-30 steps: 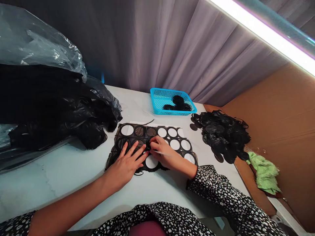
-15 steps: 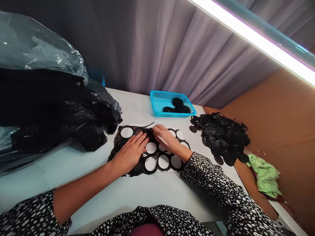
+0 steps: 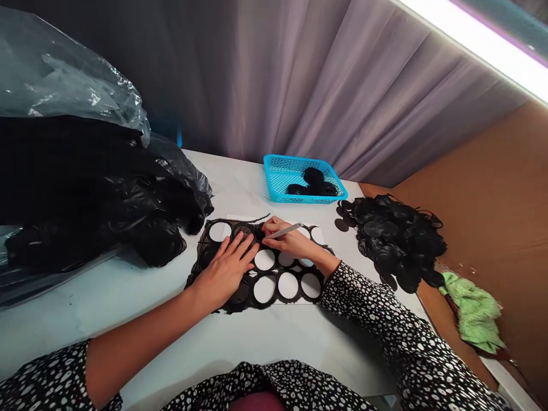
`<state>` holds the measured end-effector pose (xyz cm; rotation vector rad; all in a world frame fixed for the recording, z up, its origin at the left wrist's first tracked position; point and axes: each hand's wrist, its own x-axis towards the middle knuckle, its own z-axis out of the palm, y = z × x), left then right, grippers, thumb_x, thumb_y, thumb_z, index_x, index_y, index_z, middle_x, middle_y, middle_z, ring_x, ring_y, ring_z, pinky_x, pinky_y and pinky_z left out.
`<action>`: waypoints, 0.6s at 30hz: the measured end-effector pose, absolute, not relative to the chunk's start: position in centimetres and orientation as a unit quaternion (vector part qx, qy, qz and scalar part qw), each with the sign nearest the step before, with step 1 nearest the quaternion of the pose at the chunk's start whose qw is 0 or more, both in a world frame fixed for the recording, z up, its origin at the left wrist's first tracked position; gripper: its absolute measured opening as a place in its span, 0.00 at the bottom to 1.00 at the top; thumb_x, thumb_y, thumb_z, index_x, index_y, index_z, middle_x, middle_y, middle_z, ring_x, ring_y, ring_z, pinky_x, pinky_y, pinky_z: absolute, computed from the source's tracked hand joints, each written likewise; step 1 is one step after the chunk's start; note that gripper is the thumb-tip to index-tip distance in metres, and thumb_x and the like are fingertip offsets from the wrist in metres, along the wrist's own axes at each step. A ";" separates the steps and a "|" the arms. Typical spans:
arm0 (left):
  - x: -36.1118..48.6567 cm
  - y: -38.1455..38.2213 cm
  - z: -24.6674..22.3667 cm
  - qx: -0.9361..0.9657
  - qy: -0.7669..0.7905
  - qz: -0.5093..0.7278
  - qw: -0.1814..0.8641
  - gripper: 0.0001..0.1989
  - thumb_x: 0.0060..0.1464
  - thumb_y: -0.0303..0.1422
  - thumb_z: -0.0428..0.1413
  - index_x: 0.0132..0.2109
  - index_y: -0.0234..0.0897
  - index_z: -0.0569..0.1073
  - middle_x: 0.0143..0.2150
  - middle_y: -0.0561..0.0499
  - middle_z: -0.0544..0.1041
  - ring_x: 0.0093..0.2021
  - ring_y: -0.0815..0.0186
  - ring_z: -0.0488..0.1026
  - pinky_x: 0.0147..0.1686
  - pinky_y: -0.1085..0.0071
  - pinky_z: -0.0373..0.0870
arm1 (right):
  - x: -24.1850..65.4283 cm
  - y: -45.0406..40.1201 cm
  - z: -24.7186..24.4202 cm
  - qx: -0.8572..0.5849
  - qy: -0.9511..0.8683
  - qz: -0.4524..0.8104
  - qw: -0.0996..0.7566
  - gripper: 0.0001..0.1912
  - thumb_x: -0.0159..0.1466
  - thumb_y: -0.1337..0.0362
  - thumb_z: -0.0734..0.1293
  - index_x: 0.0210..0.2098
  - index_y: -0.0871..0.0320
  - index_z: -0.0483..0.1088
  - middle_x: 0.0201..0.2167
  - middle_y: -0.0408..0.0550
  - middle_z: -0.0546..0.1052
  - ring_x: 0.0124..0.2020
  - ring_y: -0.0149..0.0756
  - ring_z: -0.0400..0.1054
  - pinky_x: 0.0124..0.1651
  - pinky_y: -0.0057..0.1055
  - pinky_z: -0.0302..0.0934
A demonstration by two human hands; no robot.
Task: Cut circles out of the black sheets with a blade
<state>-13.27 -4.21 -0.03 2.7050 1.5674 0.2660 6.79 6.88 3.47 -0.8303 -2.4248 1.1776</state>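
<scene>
My left hand (image 3: 229,260) lies with fingers stretched out, pressing on the left part of a black sheet (image 3: 273,268) with rows of round openings. White shows through many of these circles; others, near my left fingers, are filled with black. My right hand (image 3: 285,238) is closed round a slim silvery pen-like tool (image 3: 287,230), whose exact kind I cannot make out. Its fingertips are at a dark circle in the sheet's back row, just right of my left fingers. What the tool's working end touches is hidden.
A blue plastic basket (image 3: 269,180) with black round pieces (image 3: 314,178) stands behind the sheet. To the right is a heap of black discs (image 3: 396,240), then a green cloth (image 3: 475,308). Black material (image 3: 85,194) in clear plastic (image 3: 81,85) fills the left side.
The right hand has turned, so the silvery tool now points back to the right over the hand. My left hand stays flat in about the same place. The view has shifted slightly.
</scene>
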 end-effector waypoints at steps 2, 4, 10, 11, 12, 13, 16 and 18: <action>-13.2 -4.2 0.0 0.862 0.501 0.077 0.002 0.23 0.68 0.27 0.43 0.67 0.33 0.61 0.69 0.39 0.59 0.70 0.48 0.51 0.65 0.48 0.50 | 6.7 6.9 3.5 -0.290 -0.847 0.417 0.158 0.12 0.64 0.66 0.65 0.26 0.56 0.59 0.36 0.46 0.67 0.40 0.36 0.62 0.44 0.34 0.58; -13.2 -4.3 0.1 0.861 0.504 0.071 0.001 0.23 0.67 0.27 0.44 0.67 0.33 0.60 0.70 0.39 0.59 0.70 0.47 0.51 0.65 0.48 0.50 | 6.8 6.8 3.5 -0.290 -0.846 0.420 0.157 0.12 0.64 0.66 0.65 0.26 0.56 0.59 0.35 0.46 0.67 0.40 0.36 0.62 0.44 0.34 0.58; -13.2 -4.3 0.5 0.861 0.504 0.067 0.006 0.23 0.67 0.28 0.44 0.67 0.34 0.61 0.70 0.40 0.59 0.70 0.48 0.51 0.65 0.48 0.51 | 6.9 6.8 3.7 -0.298 -0.840 0.425 0.157 0.11 0.64 0.66 0.64 0.27 0.56 0.60 0.36 0.46 0.67 0.41 0.36 0.62 0.44 0.33 0.58; -13.2 -4.3 0.5 0.861 0.504 0.068 0.004 0.23 0.67 0.28 0.43 0.67 0.33 0.61 0.70 0.40 0.59 0.70 0.48 0.51 0.65 0.48 0.52 | 7.0 6.9 3.7 -0.298 -0.840 0.424 0.157 0.11 0.64 0.66 0.65 0.27 0.56 0.60 0.36 0.46 0.67 0.41 0.36 0.62 0.44 0.33 0.58; -13.2 -4.4 0.5 0.860 0.505 0.070 0.003 0.23 0.68 0.28 0.43 0.67 0.33 0.61 0.70 0.40 0.59 0.70 0.48 0.52 0.64 0.48 0.52 | 7.0 6.9 3.7 -0.299 -0.841 0.422 0.157 0.11 0.64 0.66 0.65 0.27 0.56 0.60 0.36 0.46 0.67 0.41 0.36 0.62 0.44 0.33 0.58; -13.2 -4.4 0.5 0.860 0.505 0.072 0.002 0.23 0.68 0.28 0.42 0.67 0.33 0.61 0.69 0.40 0.59 0.70 0.48 0.52 0.64 0.48 0.52 | 7.0 6.9 3.7 -0.299 -0.843 0.419 0.156 0.11 0.64 0.66 0.65 0.27 0.56 0.60 0.36 0.46 0.66 0.40 0.36 0.62 0.44 0.33 0.58; -13.2 -4.4 0.4 0.860 0.503 0.081 0.003 0.23 0.68 0.28 0.41 0.67 0.32 0.61 0.69 0.39 0.60 0.70 0.48 0.52 0.64 0.48 0.53 | 6.5 6.2 3.3 -0.297 -0.853 0.396 0.164 0.11 0.64 0.66 0.64 0.27 0.56 0.59 0.36 0.47 0.66 0.40 0.36 0.63 0.44 0.34 0.59; -13.2 -4.4 0.2 0.860 0.504 0.087 0.002 0.23 0.68 0.28 0.41 0.67 0.33 0.61 0.69 0.40 0.60 0.70 0.48 0.51 0.65 0.48 0.52 | 6.1 5.4 2.5 -0.289 -0.873 0.349 0.181 0.09 0.65 0.68 0.62 0.28 0.56 0.60 0.38 0.49 0.66 0.40 0.37 0.62 0.45 0.35 0.60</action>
